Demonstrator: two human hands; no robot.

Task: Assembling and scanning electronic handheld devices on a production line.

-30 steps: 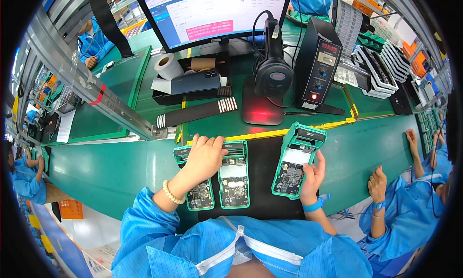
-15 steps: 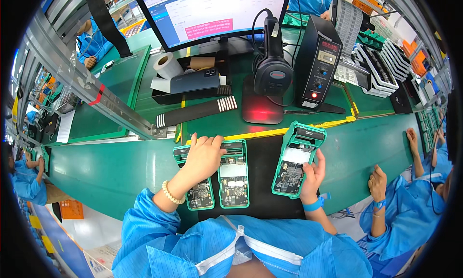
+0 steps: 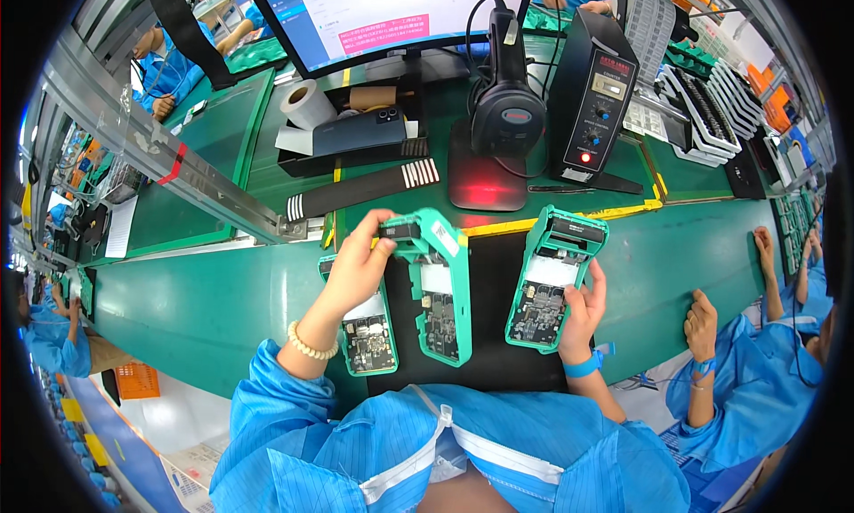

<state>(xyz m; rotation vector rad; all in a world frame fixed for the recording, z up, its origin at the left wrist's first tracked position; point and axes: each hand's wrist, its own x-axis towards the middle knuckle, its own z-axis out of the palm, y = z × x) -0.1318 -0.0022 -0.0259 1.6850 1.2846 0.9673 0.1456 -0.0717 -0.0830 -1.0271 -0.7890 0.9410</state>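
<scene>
My left hand (image 3: 354, 271) is closed on the top end of a green terminal housing (image 3: 459, 286), holding it tilted so that its side shows; a circuit board is visible inside. Another such housing (image 3: 372, 342) lies on the black mat beside it, its upper part hidden behind my left hand and wrist. On the right, my right hand (image 3: 583, 313) grips a third green housing (image 3: 544, 277) by its right edge, thumb near the exposed board. A white panel and a dark slot sit above that board.
Behind the black mat (image 3: 487, 291) stand a barcode scanner (image 3: 507, 126) on its base, a black counter box (image 3: 592, 100) and a monitor (image 3: 382, 20). A black tray (image 3: 289, 164) holds a label roll and a phone. A metal post (image 3: 169, 153) rises at left. A co-worker's hand (image 3: 700, 322) is at right.
My left hand has lifted and tilted the middle housing by its top end. The right housing, still in my right hand, has shifted slightly.
</scene>
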